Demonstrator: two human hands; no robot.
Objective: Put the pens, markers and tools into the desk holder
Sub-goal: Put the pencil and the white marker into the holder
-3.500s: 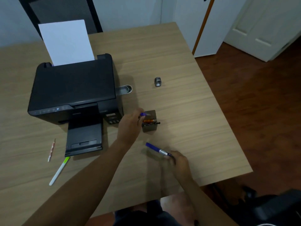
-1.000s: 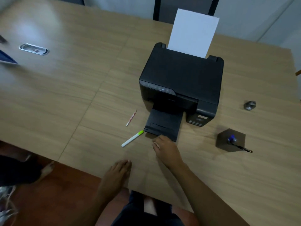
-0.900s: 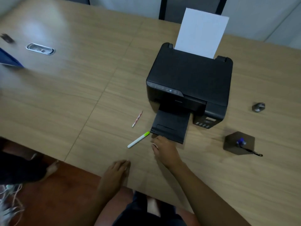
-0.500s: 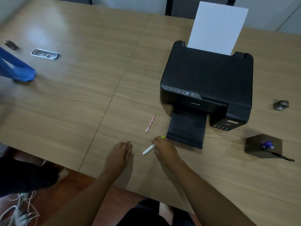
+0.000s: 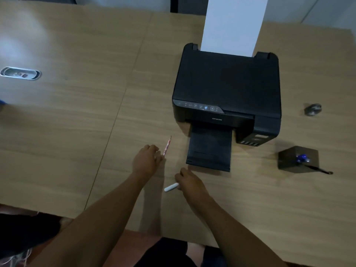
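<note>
A white marker pokes out leftward from my right hand, which is closed around its other end just in front of the printer's tray. My left hand rests on the table with its fingertips at the near end of a thin red-and-white pencil. The dark desk holder stands at the right, holding a purple-capped pen and a black tool that sticks out to the right.
A black printer with an upright white sheet and an extended output tray sits mid-table. A small grey metal object lies beyond the holder. A cable grommet is set in the table at far left.
My right hand has closed on the white marker and drawn it toward me. My left hand moved forward from the table edge to the pencil. The view shifted.
</note>
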